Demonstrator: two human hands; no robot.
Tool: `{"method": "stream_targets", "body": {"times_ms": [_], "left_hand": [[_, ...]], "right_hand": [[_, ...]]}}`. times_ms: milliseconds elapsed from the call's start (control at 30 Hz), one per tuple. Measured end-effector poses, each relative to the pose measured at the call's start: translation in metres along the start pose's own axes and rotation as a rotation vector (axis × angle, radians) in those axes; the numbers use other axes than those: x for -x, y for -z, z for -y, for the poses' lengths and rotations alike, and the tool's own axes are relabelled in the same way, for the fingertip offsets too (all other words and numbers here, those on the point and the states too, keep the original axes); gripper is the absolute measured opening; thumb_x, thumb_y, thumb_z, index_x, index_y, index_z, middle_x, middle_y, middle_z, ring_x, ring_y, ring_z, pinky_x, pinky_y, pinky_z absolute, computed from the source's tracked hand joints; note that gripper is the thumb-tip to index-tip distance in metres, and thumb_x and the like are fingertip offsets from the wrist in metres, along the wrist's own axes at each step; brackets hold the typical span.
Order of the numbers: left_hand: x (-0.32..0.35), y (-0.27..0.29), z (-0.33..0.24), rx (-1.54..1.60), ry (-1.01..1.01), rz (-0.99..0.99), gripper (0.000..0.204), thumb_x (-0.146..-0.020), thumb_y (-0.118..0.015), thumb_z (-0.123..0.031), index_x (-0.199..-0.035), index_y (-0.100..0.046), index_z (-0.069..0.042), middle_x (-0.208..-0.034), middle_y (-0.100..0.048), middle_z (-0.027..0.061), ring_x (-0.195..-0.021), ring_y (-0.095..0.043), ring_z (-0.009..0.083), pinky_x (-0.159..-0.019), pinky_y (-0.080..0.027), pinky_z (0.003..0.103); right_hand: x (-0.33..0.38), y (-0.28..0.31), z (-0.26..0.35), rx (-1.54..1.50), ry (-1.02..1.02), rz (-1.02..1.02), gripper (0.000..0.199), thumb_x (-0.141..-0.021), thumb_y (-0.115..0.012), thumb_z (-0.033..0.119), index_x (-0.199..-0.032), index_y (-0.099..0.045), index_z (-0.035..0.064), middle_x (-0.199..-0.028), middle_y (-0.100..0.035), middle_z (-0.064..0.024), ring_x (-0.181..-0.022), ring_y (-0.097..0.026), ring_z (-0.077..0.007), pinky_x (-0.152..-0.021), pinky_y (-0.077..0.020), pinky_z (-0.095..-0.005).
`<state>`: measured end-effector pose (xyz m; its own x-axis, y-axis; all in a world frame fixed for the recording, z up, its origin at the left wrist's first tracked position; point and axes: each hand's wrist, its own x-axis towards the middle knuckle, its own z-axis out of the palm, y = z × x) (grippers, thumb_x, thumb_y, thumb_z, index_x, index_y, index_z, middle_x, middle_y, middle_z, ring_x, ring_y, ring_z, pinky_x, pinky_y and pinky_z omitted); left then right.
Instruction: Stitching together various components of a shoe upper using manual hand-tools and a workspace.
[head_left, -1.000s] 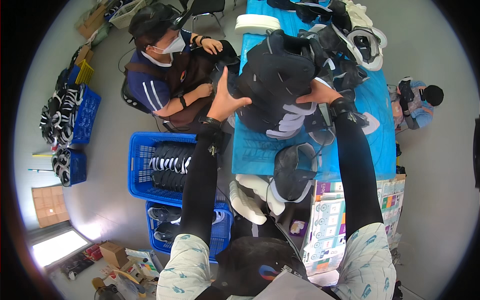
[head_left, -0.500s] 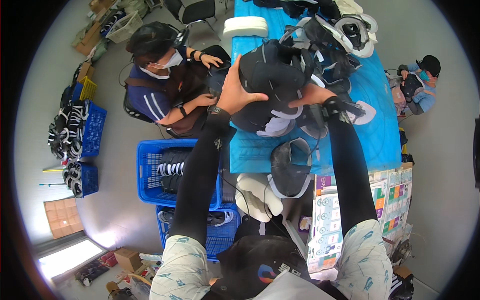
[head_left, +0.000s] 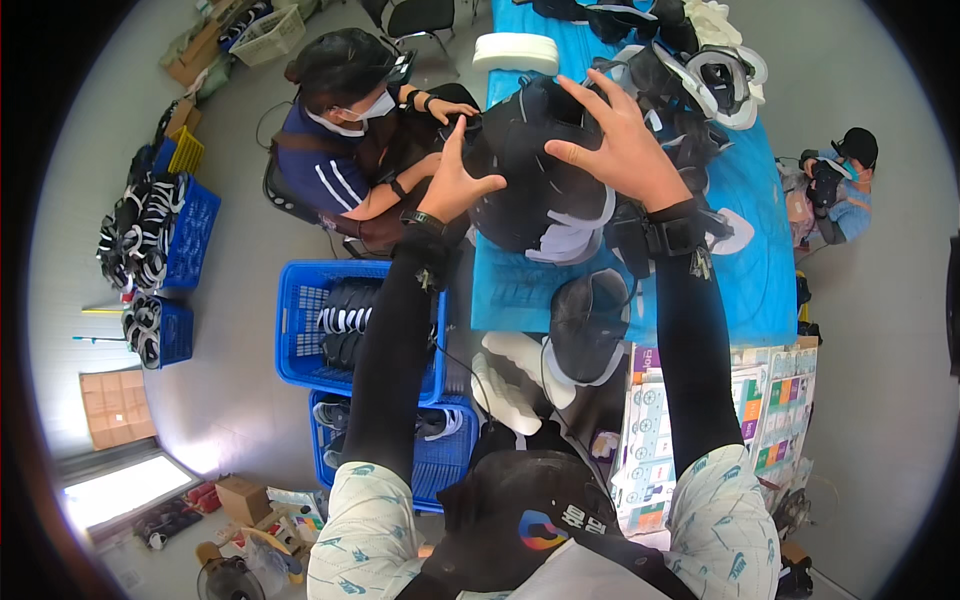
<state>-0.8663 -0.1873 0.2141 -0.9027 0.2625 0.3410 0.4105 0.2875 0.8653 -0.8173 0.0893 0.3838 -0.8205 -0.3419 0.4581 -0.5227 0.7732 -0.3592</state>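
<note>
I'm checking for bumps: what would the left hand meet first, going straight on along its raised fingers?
Probably the seated co-worker's farther hand, just beyond the left hand in this view; depth is unclear, so it might pass above.

Smooth grey floor (head_left: 900, 280): spreads out on both sides of you, kinda shiny
Pale off-white wall (head_left: 75, 270): runs along your left, bent pretty hard by the lens
Glowing white rectangular opening (head_left: 130, 488): down on your left, window or door, can't tell tbh
Whitish glare (head_left: 203, 455): on your floor, right beside that opening
Long blue-sheeted table (head_left: 755, 290): straight ahead of you
Black metal-legged chair (head_left: 420, 17): left of your table, farther out
</note>
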Motion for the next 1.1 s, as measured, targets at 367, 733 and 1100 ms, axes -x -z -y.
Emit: {"method": "stream_targets", "body": {"times_ms": [367, 733, 1100], "left_hand": [[0.15, 0.036, -0.004, 0.319, 0.145, -0.115, 0.116, -0.08, -0.086, -0.027, -0.167, -0.013, -0.005, -0.167, -0.029, 0.0211, -0.154, -0.031, 0.0362, -0.124, -0.027, 0.044], [0.369, -0.013, 0.049, 0.404, 0.727, -0.08, 0.102, -0.089, -0.085, -0.02, -0.166, -0.02, -0.006, -0.163, -0.033, 0.0263, -0.148, -0.042, 0.0369, -0.118, -0.04, 0.045], [0.52, -0.028, 0.006, 0.335, 0.974, -0.113, 0.093, -0.09, -0.084, -0.036, -0.16, -0.035, -0.002, -0.15, -0.053, 0.0218, -0.128, -0.059, 0.0268, -0.105, -0.047, 0.04]], "right_hand": [[0.112, 0.097, 0.102, -0.244, -0.237, -0.234, 0.06, -0.09, -0.081, 0.032, -0.139, -0.062, 0.0039, -0.143, -0.06, -0.0153, -0.132, -0.059, -0.0296, -0.112, -0.0458, -0.0438], [0.264, 0.22, 0.242, -0.513, -0.409, -0.444, 0.032, -0.098, -0.056, 0.006, -0.126, -0.062, -0.0076, -0.13, -0.065, -0.0266, -0.123, -0.064, -0.0371, -0.101, -0.0523, -0.0458], [0.364, 0.218, 0.253, -0.63, -0.813, -0.243, 0.012, -0.101, -0.06, 0.001, -0.108, -0.069, -0.0015, -0.097, -0.074, -0.0103, -0.09, -0.071, -0.0158, -0.078, -0.0542, -0.0279]]}}
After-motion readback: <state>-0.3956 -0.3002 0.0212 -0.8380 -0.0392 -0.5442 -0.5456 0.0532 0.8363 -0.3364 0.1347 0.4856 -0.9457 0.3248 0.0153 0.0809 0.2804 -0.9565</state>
